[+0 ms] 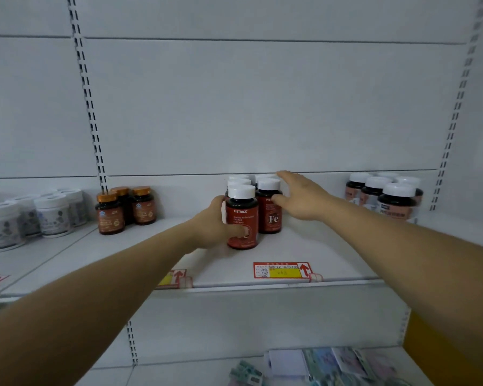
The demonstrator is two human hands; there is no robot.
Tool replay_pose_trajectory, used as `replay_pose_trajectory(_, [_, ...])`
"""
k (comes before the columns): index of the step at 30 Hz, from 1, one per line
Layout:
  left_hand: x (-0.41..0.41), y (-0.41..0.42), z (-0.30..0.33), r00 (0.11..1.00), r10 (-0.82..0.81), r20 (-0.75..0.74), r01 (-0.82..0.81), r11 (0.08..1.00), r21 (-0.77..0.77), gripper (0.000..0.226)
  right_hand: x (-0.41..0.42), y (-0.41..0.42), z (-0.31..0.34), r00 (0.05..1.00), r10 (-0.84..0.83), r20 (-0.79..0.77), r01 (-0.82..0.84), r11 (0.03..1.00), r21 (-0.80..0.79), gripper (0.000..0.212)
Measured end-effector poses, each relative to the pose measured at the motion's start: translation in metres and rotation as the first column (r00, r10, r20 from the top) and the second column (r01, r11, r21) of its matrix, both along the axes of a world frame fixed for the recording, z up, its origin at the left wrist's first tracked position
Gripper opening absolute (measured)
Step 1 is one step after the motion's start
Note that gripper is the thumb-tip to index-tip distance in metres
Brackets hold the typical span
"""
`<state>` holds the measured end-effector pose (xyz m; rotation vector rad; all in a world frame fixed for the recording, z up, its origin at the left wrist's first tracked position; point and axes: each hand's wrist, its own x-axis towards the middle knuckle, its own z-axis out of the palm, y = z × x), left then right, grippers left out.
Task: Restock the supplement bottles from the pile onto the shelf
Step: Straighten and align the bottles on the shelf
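Left hand [216, 221] grips the front red bottle [241, 218] standing on the white shelf [304, 246], fingers curled round it. Right hand [299, 199] has fingers spread, thumb touching the Fe bottle [269, 210] just beside it. More white-capped bottles [244, 179] stand behind.

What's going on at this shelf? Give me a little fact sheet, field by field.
activity: restocking red-label bottles
left hand: grips the front red bottle, upright on the shelf
right hand: fingers straight, thumb touching the Fe bottle
behind: more white-capped bottles in rows
left neighbours: orange-capped bottles
shelf edge: red and yellow price tag
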<state>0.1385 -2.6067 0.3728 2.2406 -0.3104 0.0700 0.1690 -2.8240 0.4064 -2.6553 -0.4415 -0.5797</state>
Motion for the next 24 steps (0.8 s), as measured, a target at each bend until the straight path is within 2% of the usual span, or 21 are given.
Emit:
replay_pose_trajectory(5, [-0.010,-0.005,0.042,0.953,-0.045,0.301,-0.025,0.974,0.224,0.074,-0.014,-0.030,0.021,0.992,-0.129,-0.006,0.127,0.983,-0.136,0.062])
replay_pose_trajectory(8, [-0.017,-0.027,0.058,0.939,-0.076,0.335,-0.044,0.941,0.337,0.079,-0.018,-0.055,0.032,0.982,-0.186,-0.002,0.184,0.970,-0.158,0.062])
replay_pose_trajectory(14, [-0.025,-0.100,0.063,0.902,-0.227,0.368,0.034,0.886,0.463,0.075,-0.020,-0.116,0.044,0.967,-0.253,-0.002,0.251,0.960,-0.121,0.059])
replay_pose_trajectory(18, [-0.016,-0.159,0.055,0.916,-0.240,0.321,0.082,0.896,0.437,0.076,-0.013,-0.169,0.047,0.964,-0.264,-0.038,0.260,0.962,-0.087,0.058])
replay_pose_trajectory(22, [-0.005,-0.223,0.036,0.954,-0.231,0.193,0.171,0.944,0.283,0.081,0.002,-0.224,0.045,0.969,-0.245,-0.039,0.244,0.970,-0.017,0.054])
replay_pose_trajectory(24, [-0.002,-0.251,0.023,0.956,-0.255,0.143,0.233,0.960,0.153,0.079,0.010,-0.248,0.037,0.972,-0.233,-0.018,0.234,0.972,0.021,0.050])
